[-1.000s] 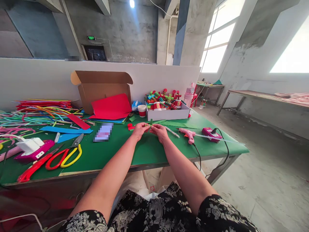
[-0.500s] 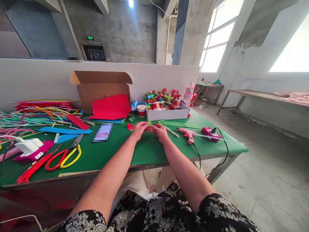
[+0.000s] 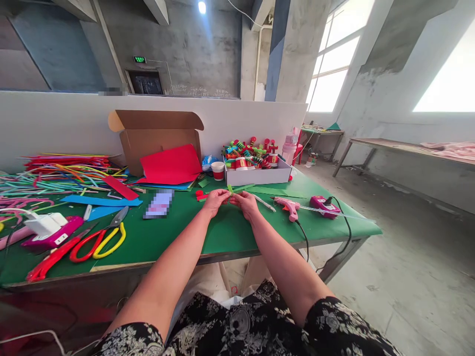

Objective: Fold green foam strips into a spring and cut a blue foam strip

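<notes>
Over the green table [image 3: 222, 237], my left hand [image 3: 215, 201] and my right hand [image 3: 245, 202] meet with fingertips pinched around a small light-green strip [image 3: 230, 189]. Its upper end shows between them; the rest is hidden by my fingers. Left of my hands lie small red pieces [image 3: 200, 195]. Behind my right hand are green strips [image 3: 278, 190], and a thin whitish stick [image 3: 264, 203] lies beside it. Further right rests a pink glue gun [image 3: 289, 207] with a clear glue stick in its back.
Scissors [image 3: 111, 235], a phone [image 3: 159, 203] and a magenta power strip [image 3: 55, 235] lie to the left, before heaped coloured pipe cleaners [image 3: 70, 168]. Behind stand a cardboard box [image 3: 159, 121], paper cups [image 3: 218, 171] and a white box [image 3: 259, 176] of colourful crafts. A second power strip [image 3: 324, 206] sits right.
Both hands stay nearly in place, still pinching the light-green piece. The piece has turned slightly and stands more upright between the fingertips.
</notes>
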`<state>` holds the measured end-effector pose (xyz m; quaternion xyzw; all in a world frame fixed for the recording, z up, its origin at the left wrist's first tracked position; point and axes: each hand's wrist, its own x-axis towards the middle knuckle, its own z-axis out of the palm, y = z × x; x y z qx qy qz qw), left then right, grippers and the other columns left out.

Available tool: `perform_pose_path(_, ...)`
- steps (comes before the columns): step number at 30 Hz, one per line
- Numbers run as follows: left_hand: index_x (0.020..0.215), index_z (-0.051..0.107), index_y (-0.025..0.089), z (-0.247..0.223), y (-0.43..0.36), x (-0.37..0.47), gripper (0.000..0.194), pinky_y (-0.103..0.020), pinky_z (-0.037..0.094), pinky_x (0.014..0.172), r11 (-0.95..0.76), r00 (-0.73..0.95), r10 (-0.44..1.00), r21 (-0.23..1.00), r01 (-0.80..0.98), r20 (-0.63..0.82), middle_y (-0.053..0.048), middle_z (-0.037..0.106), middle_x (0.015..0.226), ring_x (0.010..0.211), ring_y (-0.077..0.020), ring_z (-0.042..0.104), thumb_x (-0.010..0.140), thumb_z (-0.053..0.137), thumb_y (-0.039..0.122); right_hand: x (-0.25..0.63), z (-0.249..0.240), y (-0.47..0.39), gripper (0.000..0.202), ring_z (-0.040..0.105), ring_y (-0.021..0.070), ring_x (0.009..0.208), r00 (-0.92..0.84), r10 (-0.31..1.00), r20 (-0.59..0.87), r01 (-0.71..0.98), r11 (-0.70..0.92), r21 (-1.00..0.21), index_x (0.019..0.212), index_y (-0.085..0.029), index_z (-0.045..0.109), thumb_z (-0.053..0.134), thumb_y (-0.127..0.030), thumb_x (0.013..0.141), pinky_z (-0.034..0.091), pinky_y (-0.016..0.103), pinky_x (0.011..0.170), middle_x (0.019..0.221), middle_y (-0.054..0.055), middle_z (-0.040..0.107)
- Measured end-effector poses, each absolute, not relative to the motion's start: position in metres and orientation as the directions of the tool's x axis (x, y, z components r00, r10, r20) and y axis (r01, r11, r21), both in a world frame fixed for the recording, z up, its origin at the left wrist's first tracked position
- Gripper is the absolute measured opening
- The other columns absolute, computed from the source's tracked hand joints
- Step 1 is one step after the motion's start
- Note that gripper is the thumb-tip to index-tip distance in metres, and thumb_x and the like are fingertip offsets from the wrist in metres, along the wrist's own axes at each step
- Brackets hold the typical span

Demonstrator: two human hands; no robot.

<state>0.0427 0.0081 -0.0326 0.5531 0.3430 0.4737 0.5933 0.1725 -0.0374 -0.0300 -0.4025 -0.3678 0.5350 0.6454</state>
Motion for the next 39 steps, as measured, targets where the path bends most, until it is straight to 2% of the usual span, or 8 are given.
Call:
perform_pose_path(5,0.068,0.067,0.016,-0.033,0.007,0.044,0.042,-0.027,0.042,0.058,-0.089,0.275,0.951,0.978,-0.189,0.14,0.0,0.064,0.063,0.059,-0.0124,0.054,0.045,0.087,0.044,0.173,-0.03,-0.037,0.029,0.065,0.0128,0.056,0.159,0.986,0.054,-0.403,0.115,-0.908,0.061,-0.018,0.057,0.085,-0.027,0.057,0.057,0.028,0.066,0.057,-0.001,0.066)
perform_pose_path(10,0.068,0.067,0.016,-0.028,0.006,0.043,0.039,-0.027,0.041,0.058,-0.075,0.277,0.95,0.965,-0.25,0.146,0.002,0.061,0.06,0.056,-0.011,0.051,0.045,0.087,0.041,0.177,-0.029,-0.03,0.029,0.066,0.0163,0.058,0.19,0.982,-0.02,-0.511,0.081,-0.856,0.065,-0.019,0.056,0.073,-0.041,0.075,0.059,0.032,0.064,0.061,0.002,0.067)
perform_pose_path(12,0.068,0.066,0.016,-0.026,0.003,0.044,0.039,-0.027,0.041,0.057,-0.063,0.286,0.948,0.961,-0.27,0.142,0.002,0.06,0.059,0.055,-0.0105,0.05,0.045,0.087,0.041,0.178,-0.03,-0.029,0.029,0.065,0.0152,0.057,0.18,0.983,-0.036,-0.545,0.069,-0.836,0.065,-0.02,0.054,0.071,-0.04,0.078,0.059,0.031,0.063,0.059,0.001,0.065)
perform_pose_path(17,0.066,0.066,0.016,-0.024,-0.002,0.045,0.039,-0.027,0.042,0.058,-0.06,0.294,0.945,0.961,-0.271,0.142,0.003,0.059,0.058,0.055,-0.0101,0.05,0.044,0.087,0.041,0.176,-0.033,-0.03,0.023,0.062,0.0103,0.054,0.1,0.995,0.006,-0.523,0.058,-0.85,0.066,-0.019,0.057,0.079,-0.025,0.071,0.057,0.025,0.063,0.061,-0.001,0.065)
perform_pose_path(21,0.067,0.066,0.016,-0.023,-0.002,0.045,0.041,-0.027,0.041,0.058,-0.059,0.291,0.948,0.966,-0.25,0.133,0.003,0.06,0.059,0.055,-0.0103,0.05,0.043,0.087,0.041,0.175,-0.032,-0.032,0.022,0.061,0.0089,0.055,0.075,0.997,0.021,-0.529,0.058,-0.847,0.065,-0.017,0.06,0.082,-0.022,0.064,0.056,0.022,0.064,0.061,-0.001,0.065)
perform_pose_path(31,0.065,0.065,0.015,-0.022,-0.003,0.045,0.042,-0.026,0.041,0.057,-0.058,0.262,0.956,0.962,-0.266,0.131,0.003,0.059,0.058,0.055,-0.0096,0.05,0.041,0.088,0.041,0.176,-0.032,-0.033,0.035,0.061,0.0092,0.057,0.054,0.997,0.05,-0.52,0.071,-0.851,0.068,-0.016,0.066,0.09,-0.034,0.05,0.056,0.023,0.065,0.06,-0.002,0.065)
perform_pose_path(39,0.063,0.065,0.015,-0.026,0.003,0.045,0.039,-0.025,0.041,0.056,-0.082,0.252,0.958,0.971,-0.226,0.139,0.002,0.06,0.057,0.054,-0.0093,0.049,0.042,0.087,0.039,0.177,-0.034,-0.033,0.034,0.062,0.0105,0.059,0.069,0.993,0.1,-0.463,0.121,-0.878,0.067,-0.017,0.066,0.089,-0.036,0.05,0.056,0.027,0.069,0.063,-0.002,0.066)
